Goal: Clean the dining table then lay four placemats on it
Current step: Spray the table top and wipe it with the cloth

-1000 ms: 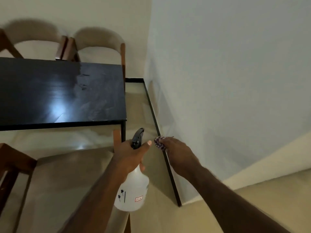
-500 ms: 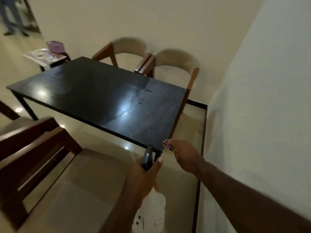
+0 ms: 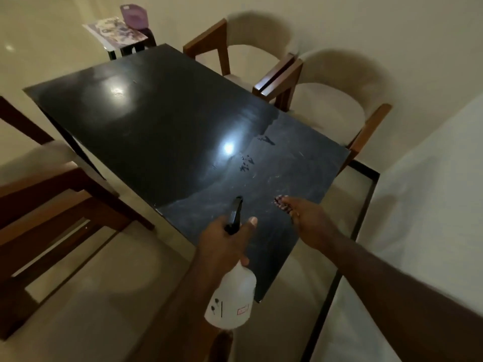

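Note:
The black dining table (image 3: 162, 131) fills the middle of the view, glossy with smears and small dark marks near its right end. My left hand (image 3: 222, 239) grips a white spray bottle (image 3: 231, 301) by its black trigger head, held over the table's near corner. My right hand (image 3: 308, 223) is closed on a small checked cloth (image 3: 282, 203), of which only a bunched end shows past the fingers, above the table's near right part. A stack of patterned placemats (image 3: 115, 32) lies on a small dark side table beyond the far end.
Two beige chairs with wooden arms (image 3: 261, 48) (image 3: 334, 100) stand along the far side. Wooden chairs (image 3: 47, 205) stand at the near left. A purple container (image 3: 134, 15) sits by the placemats. A pale wall with a black skirting line (image 3: 347, 244) runs close on the right.
The view has swung left and closer to the table. Both hands, which were beside the table's corner near the wall, now hang over its near end, still holding bottle and cloth.

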